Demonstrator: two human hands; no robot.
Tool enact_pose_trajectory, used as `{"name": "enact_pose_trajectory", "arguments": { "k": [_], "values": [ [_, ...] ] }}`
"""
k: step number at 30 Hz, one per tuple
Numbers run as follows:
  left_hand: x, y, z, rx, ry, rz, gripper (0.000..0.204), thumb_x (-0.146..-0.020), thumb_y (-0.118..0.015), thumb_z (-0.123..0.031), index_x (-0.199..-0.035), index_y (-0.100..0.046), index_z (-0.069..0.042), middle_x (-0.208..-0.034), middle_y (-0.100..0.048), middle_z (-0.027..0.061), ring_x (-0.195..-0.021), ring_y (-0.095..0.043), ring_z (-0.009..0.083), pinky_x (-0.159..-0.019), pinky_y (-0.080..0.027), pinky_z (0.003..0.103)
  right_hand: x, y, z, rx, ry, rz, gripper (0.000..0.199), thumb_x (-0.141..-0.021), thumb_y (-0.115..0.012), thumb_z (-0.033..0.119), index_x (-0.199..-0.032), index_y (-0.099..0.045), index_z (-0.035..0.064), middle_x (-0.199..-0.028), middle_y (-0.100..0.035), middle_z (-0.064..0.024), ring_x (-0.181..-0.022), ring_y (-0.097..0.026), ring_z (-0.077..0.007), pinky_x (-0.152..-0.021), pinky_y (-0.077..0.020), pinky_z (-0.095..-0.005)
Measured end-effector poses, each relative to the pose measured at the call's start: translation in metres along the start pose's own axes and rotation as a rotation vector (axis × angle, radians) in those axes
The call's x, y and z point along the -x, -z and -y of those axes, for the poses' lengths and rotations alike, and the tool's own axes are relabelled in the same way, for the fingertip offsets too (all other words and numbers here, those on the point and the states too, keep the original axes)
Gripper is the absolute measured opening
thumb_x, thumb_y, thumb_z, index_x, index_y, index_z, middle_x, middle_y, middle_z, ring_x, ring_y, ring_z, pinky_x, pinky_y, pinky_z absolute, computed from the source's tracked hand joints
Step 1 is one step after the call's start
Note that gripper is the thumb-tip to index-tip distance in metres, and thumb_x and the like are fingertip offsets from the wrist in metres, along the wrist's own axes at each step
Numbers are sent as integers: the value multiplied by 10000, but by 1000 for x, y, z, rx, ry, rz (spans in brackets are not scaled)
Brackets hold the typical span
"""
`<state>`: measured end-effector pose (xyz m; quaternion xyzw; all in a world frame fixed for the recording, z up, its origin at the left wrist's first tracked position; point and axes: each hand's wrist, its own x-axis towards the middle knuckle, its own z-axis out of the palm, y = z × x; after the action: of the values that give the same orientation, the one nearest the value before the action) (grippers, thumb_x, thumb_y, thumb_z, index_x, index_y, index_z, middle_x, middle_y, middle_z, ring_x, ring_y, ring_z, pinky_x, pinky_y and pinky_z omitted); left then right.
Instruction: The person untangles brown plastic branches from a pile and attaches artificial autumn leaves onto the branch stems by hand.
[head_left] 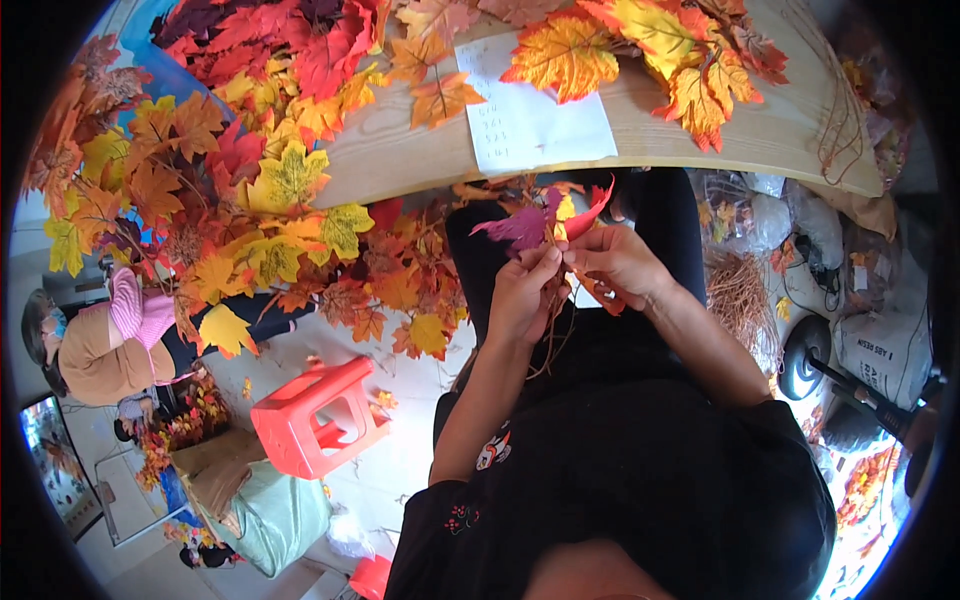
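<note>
My left hand [522, 292] and right hand [618, 262] meet just below the edge of the wooden board [640, 135], fingertips pressed together around a small bunch of artificial leaves [545, 222] — purple, yellow and red blades fanning upward. Both sets of fingers are curled shut, pinching the thin brown stems [552, 335] that trail down over my lap. A white paper sheet [530, 120] lies on the board above, among orange leaves.

A wooden table [760, 140] spans the top. Below its left end, a red stool [310, 415] stands on the pale floor [400, 480], with a green sack [280, 515] just beyond it.
</note>
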<state>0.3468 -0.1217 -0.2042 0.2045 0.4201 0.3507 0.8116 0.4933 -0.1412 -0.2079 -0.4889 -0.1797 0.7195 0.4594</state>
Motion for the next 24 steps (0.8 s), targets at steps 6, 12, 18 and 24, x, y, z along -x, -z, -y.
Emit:
{"name": "enact_pose_trajectory", "arguments": {
  "k": [6,12,18,24],
  "values": [
    [4,3,6,-61,-53,-74,176,-858,-536,-99,-995,-545,11,-775,-570,34,-575,-518,100,-499,-438,201,1,0,2,171,13,49,166,-772,-651,106,-850,-608,-34,-651,-578,-17,-519,-491,-53,-461,-384,-186],
    [4,23,-1,-116,21,90,188,-883,-487,-159,-995,-527,-13,-726,-539,25,-556,-489,71,-447,-370,151,-2,-3,18,744,375,-137,168,-753,-623,116,-814,-624,-40,-606,-601,-75,-555,-572,-99,-517,-446,-233],
    [-3,42,0,410,442,364,222,-895,-454,-180,-1058,-506,-38,-718,-532,8,-531,-431,52,-409,-310,140,0,-8,20,910,348,-125,108,-778,-588,84,-814,-611,-16,-594,-586,-98,-503,-577,-153,-463,-445,-284],
    [-5,37,10,343,374,-33,179,-903,-423,-149,-1015,-488,-25,-692,-509,11,-520,-424,58,-408,-300,147,20,-72,145,1297,961,-64,100,-733,-628,81,-795,-623,4,-713,-604,-130,-666,-586,-255,-615,-460,-332]
  ]
}}
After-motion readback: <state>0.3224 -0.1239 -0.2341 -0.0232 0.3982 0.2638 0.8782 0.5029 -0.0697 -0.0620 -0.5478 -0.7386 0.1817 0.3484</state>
